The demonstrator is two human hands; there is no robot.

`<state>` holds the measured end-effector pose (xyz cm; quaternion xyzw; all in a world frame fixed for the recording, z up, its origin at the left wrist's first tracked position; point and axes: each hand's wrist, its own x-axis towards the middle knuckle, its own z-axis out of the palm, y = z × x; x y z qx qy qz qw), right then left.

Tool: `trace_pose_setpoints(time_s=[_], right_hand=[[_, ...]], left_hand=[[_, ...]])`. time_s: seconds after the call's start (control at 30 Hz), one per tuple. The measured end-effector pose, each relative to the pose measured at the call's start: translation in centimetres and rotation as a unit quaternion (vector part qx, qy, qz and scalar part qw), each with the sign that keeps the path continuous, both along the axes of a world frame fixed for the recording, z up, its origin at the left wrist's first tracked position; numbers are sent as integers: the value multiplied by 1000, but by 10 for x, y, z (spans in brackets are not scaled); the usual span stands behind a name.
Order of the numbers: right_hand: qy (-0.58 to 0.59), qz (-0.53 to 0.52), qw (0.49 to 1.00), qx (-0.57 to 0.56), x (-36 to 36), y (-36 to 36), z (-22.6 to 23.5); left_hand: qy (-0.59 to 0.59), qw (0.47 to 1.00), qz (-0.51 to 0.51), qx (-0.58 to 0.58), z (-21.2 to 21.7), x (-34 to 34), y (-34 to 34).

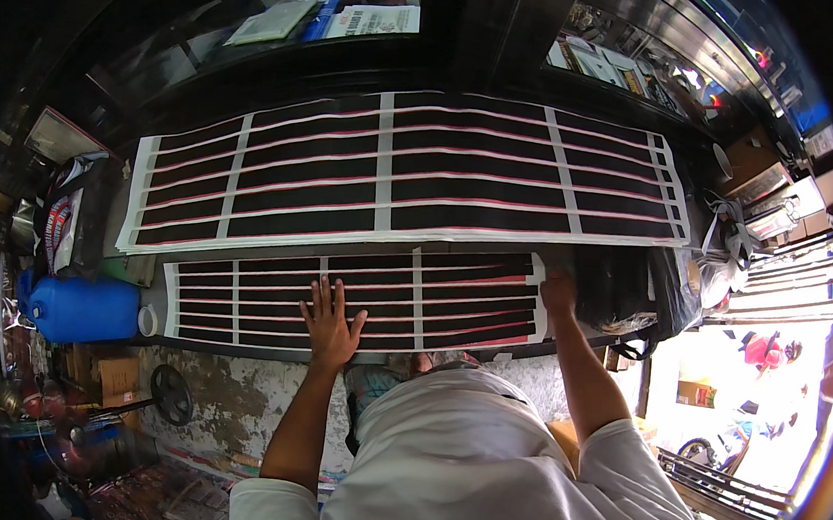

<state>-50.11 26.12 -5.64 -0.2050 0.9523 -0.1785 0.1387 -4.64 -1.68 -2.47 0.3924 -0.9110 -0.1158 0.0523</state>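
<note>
Black-striped sheet lies just nearside of the larger striped sheet; left hand spread flat on it, right hand at its end, grip unclear: even pressure should help smoothness.

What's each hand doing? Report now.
Left hand: open, spread on the smaller black-striped sheet.
Right hand: at that sheet's right end; grip cannot be told.

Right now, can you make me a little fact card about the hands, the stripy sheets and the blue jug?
Left hand: fingers spread, palm down on the near sheet
Right hand: at the near sheet's right end; grip unclear
Far sheet: bigger, beyond the near sheet
Stripes: black and white, with red edges
Jug: blue, left of the near sheet
</note>
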Motion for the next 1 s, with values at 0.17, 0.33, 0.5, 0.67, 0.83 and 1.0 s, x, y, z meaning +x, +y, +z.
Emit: trace_pose_setpoints(time_s=[0.17, 0.33, 0.5, 0.67, 0.83, 1.0], right_hand=[[222, 132, 962, -91, 75, -47, 54], [183, 210, 951, -135, 95, -70, 70], [141, 213, 960, -111, 95, -84, 72], [153, 267, 942, -133, 104, -97, 61], [86, 309, 942, -99, 118, -132, 52], [182, 465, 866, -32, 134, -178, 37]], left_hand=[[11, 997, 53, -51, 2, -9, -8], [9, 998, -21, -67, 7, -44, -18], [16, 997, -39, -68, -3, -77, 1], [42, 993, -105, -38, -3, -108, 23], [59, 993, -102, -31, -1, -114, 27], [73, 996, -50, -18, 5, -111, 25]])
